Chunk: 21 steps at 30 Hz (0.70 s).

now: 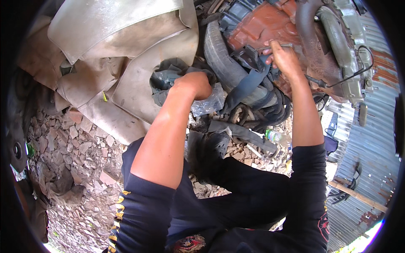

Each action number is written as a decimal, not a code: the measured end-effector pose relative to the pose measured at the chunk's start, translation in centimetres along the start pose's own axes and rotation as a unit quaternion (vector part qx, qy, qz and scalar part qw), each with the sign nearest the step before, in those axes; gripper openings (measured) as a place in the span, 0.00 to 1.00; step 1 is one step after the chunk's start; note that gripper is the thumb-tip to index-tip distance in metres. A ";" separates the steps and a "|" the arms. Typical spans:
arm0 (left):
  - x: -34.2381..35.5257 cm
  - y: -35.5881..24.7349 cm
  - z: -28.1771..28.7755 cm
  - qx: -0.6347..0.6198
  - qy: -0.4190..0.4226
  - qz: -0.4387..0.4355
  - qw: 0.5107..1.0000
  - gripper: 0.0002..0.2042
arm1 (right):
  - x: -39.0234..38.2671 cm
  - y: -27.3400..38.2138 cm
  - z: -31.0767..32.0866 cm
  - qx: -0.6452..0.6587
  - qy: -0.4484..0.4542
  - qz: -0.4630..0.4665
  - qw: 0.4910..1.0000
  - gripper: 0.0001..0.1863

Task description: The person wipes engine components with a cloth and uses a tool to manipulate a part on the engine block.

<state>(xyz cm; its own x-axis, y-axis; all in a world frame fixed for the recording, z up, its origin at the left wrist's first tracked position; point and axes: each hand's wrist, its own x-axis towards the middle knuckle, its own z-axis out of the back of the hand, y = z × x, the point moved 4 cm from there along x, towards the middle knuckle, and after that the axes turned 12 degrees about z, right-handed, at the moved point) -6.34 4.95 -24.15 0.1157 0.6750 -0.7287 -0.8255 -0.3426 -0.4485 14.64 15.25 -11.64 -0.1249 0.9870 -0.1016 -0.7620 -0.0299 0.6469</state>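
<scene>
My right hand (284, 59) is raised at a reddish-brown engine block (263, 26), its fingers curled around a short grey metal rod (287, 45) that lies close to the block's surface. The rod's exact kind does not show. Just below those fingers are a black bracket-like part (249, 57) and a blue-grey strap (249, 86). My left hand (193, 85) is closed like a fist and pressed against a bundle of dark grey cloth (164, 76). Its fingertips are hidden, along with anything inside them. Clear plastic wrap (211, 101) lies beside that hand.
Beige sheets of material (139, 88) are heaped at the left. A worn tyre (221, 55) and black hoses (274, 109) lie between my hands. Broken rubble (84, 147) covers the ground. A plastic bottle (276, 137) lies near my knee, and corrugated metal sheeting (367, 143) stretches along the right.
</scene>
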 end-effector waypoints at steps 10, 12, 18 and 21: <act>0.7 -0.2 -0.6 0.022 0.027 0.001 0.999 0.24 | -1.3 -1.3 1.2 -0.114 -0.051 0.112 0.986 0.12; 0.6 -0.1 -0.7 0.023 0.027 0.010 0.999 0.24 | -1.4 -2.1 0.7 -0.114 -0.056 0.123 0.984 0.12; -0.1 -0.1 -0.2 0.014 0.021 0.018 1.000 0.24 | -1.8 -1.0 -0.2 -0.196 -0.028 0.167 0.966 0.14; -0.3 -0.2 0.2 0.017 0.023 0.016 0.999 0.25 | -1.5 -2.0 -0.1 -0.189 -0.033 0.210 0.959 0.13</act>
<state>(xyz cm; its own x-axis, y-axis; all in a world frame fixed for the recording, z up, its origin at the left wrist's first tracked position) -6.28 4.94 -23.76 0.1130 0.6335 -0.7654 -0.8476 -0.3405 -0.4070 16.29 13.86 -12.83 -0.4403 0.8825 0.1652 -0.8303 -0.4702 0.2990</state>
